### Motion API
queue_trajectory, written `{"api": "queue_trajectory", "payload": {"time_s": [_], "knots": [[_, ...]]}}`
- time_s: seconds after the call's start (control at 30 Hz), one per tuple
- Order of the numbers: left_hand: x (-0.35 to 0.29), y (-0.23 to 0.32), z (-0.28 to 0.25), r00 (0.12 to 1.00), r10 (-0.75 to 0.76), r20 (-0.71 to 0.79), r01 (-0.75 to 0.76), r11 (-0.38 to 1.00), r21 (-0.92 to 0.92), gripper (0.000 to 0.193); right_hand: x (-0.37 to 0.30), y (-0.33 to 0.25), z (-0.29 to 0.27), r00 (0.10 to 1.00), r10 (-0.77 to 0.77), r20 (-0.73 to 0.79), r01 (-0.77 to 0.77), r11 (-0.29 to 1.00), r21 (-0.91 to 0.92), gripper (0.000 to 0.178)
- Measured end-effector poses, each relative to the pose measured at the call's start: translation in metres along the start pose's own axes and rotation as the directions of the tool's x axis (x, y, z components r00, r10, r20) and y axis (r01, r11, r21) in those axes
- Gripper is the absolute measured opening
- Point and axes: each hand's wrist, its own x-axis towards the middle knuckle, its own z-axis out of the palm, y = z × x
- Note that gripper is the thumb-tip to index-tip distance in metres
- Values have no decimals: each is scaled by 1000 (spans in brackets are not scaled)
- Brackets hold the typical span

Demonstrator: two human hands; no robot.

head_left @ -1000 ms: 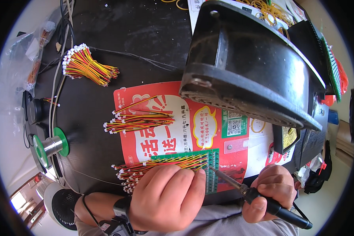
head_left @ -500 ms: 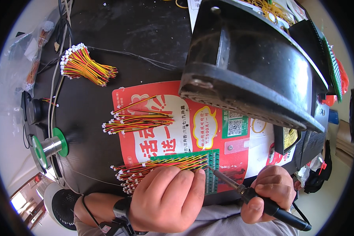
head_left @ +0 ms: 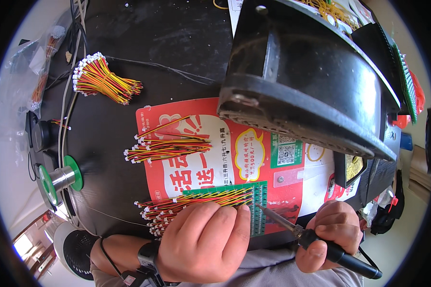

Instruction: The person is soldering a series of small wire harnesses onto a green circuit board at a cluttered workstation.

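My right hand [head_left: 331, 235] is wrapped round the black handle of a soldering iron [head_left: 337, 256]. Its metal tip points left, just over the pads of a green circuit board [head_left: 258, 210]. Over the board's left part my left hand [head_left: 203, 241] is closed, fingertips pinched at a connector wire by the pads; the wire's end is hidden. Rows of red, black and yellow connector wires [head_left: 215, 196] run across the board, their white plugs sticking out to the left. Part of the board and of the wires is covered by my left hand.
A large black housing with a grille [head_left: 306, 86] looms over the right side. Loose connector wires [head_left: 170, 149] lie on a red printed sheet [head_left: 153, 177]. A bundled batch of wires [head_left: 107, 80] lies farther back. At left stands a solder spool [head_left: 62, 179], its thin strand trailing rightward.
The soldering iron's tip has drawn back slightly to the right from the wire ends, my right hand moving with it. My left hand has stayed in place.
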Motion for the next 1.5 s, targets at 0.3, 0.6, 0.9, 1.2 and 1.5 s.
{"api": "queue_trajectory", "payload": {"time_s": [0.3,0.6,0.9,1.2,1.5], "knots": [[9,-2,-4,999,21,28,-19,999,-51,29,2,-2,-2,999,15,51,-16,1000,14,29],[-3,-5,2,1000,7,-9,-8,998,-68,29,3,-1,-2,997,5,71,-7,1000,20,27],[-3,-4,2,1000,7,-7,-7,998,-57,29,3,-2,0,998,-1,59,0,1000,14,26],[9,-2,-4,998,39,41,-38,999,-32,28,0,-2,0,1000,10,27,-11,1000,24,31],[-1,-3,1,1000,-2,-12,2,1000,-21,27,0,0,-2,1000,-19,8,19,1000,10,33]]}}
